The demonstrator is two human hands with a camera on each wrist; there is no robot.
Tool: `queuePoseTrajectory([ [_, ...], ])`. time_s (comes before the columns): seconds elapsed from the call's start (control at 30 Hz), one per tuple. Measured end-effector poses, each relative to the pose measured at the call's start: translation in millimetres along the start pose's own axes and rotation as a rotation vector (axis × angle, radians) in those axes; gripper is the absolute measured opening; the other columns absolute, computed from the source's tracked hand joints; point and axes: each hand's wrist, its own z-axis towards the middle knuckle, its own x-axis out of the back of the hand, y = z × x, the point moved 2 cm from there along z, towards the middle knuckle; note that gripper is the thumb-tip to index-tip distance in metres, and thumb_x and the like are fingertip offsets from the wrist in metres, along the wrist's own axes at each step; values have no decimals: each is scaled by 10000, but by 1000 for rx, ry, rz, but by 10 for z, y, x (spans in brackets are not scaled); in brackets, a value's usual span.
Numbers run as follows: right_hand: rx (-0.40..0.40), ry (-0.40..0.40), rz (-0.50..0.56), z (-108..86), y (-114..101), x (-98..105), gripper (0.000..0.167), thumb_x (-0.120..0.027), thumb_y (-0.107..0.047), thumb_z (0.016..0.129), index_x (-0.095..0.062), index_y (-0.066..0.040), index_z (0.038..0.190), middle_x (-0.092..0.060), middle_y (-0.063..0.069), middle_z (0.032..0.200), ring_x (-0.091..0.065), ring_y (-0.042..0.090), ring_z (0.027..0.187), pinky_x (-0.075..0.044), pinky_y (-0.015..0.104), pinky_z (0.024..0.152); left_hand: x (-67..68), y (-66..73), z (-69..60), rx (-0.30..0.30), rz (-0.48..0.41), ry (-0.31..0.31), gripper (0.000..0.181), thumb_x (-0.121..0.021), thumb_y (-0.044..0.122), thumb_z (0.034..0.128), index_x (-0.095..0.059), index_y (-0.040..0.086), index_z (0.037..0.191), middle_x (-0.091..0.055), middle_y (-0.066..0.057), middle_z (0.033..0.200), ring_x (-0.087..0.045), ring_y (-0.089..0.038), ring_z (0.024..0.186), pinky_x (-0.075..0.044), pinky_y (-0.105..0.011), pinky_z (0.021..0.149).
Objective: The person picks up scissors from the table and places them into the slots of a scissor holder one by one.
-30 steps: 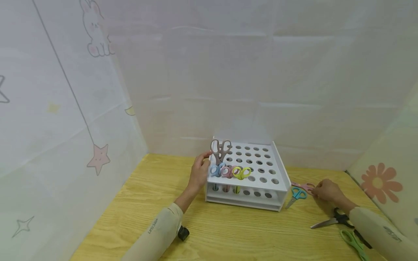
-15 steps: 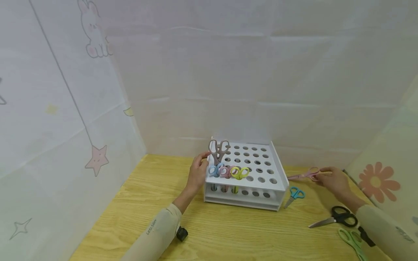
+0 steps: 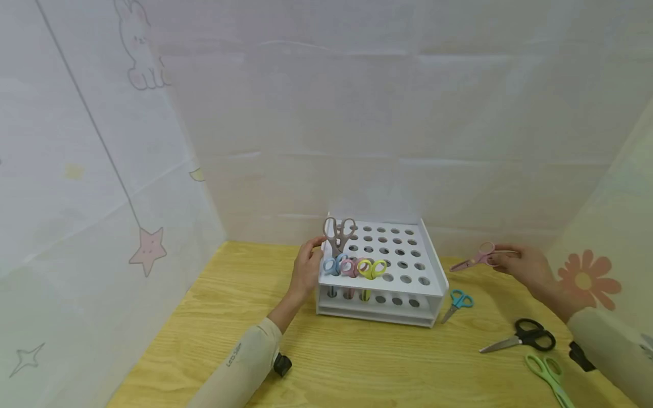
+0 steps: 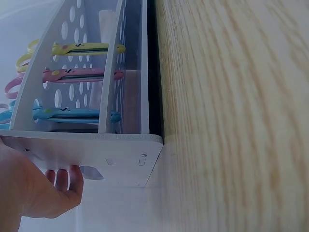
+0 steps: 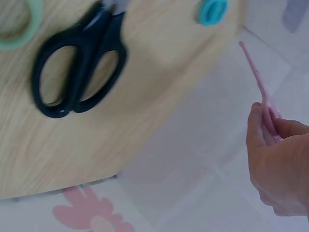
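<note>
The white rack has rows of round holes in its top. Blue, pink and yellow scissors stand handles up in its front row, with grey-brown scissors behind them at the left. My left hand touches the rack's left side; in the left wrist view its fingers lie bent against the side panel. Right of the rack, my right hand pinches pink scissors by the handles, above the table, blades pointing left. The right wrist view shows thumb and fingers on them.
On the wooden table, right of the rack, lie turquoise scissors, black-handled scissors and light green scissors. Pale cloth walls stand behind and at both sides.
My right hand has lifted the pink scissors off the table, up and slightly rightward. My left hand has stayed at the rack. The head view has shifted slightly.
</note>
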Motion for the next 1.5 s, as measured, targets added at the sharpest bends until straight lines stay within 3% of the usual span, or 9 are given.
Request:
queuePoseTrajectory([
  [0.13,-11,-27,148,-32,-158,57,558,-541,-89,1057,-299,227,1449,-733,96,1078,-706,60,904,-571,263,772,-4,14,1,-1,-13,7,361,-494,153,1017,-652,110,1339,-580,-88,1343,-529,-270,1236,-413,-479,1028],
  [0.23,22,-21,254,-98,-319,98,443,-573,-65,1038,-429,152,1396,-743,-9,1022,-715,87,911,-574,276,770,-4,5,-1,2,-19,6,361,-492,168,1021,-650,116,1342,-576,-81,1349,-514,-253,1260,-401,-476,1048],
  [0.4,117,-24,473,-202,-654,164,231,-585,3,1014,-637,-68,1227,-752,50,1033,-725,140,937,-571,286,774,-7,-9,-3,9,-19,-4,366,-477,197,1035,-639,114,1352,-565,-72,1358,-500,-233,1274,-397,-468,1062],
  [0.47,147,-41,544,-222,-806,173,246,-573,29,1012,-660,-67,1221,-749,91,1051,-726,167,955,-568,298,791,-9,-2,-6,15,-24,-7,362,-476,198,1040,-636,117,1355,-559,-69,1362,-503,-234,1265,-404,-462,1053],
  [0.63,178,-83,564,-244,-1186,90,252,-569,35,1011,-672,-3,1238,-736,136,1093,-723,216,982,-561,340,816,13,20,1,17,-34,-1,355,-480,161,1039,-633,116,1357,-554,-86,1364,-518,-290,1253,-415,-489,1030],
  [0.83,187,-128,467,-279,-1469,-165,239,-600,5,1006,-667,25,1235,-732,145,1085,-727,236,962,-561,367,823,7,18,5,12,-43,4,358,-484,138,1034,-634,100,1357,-557,-114,1368,-519,-312,1246,-410,-503,1026],
  [1.03,169,-199,320,-285,-1458,-475,303,-636,-78,1008,-617,48,1283,-725,206,1098,-727,228,972,-557,346,847,-25,-6,25,5,-20,-4,361,-484,169,1021,-649,119,1338,-575,-90,1337,-543,-270,1198,-428,-475,1013],
  [1.23,221,-240,238,-226,-1473,-692,358,-648,-65,997,-586,133,1288,-697,284,1102,-718,301,983,-560,394,847,-45,-5,11,7,-30,-4,356,-489,156,1020,-649,108,1333,-581,-88,1337,-531,-272,1224,-410,-485,1036],
  [1.5,216,-269,114,-180,-1556,-881,341,-670,-137,995,-647,60,1272,-728,188,1097,-714,292,1005,-557,373,877,-46,-18,1,18,-33,0,352,-492,170,1027,-647,130,1340,-573,-73,1355,-514,-265,1247,-397,-492,1051],
])
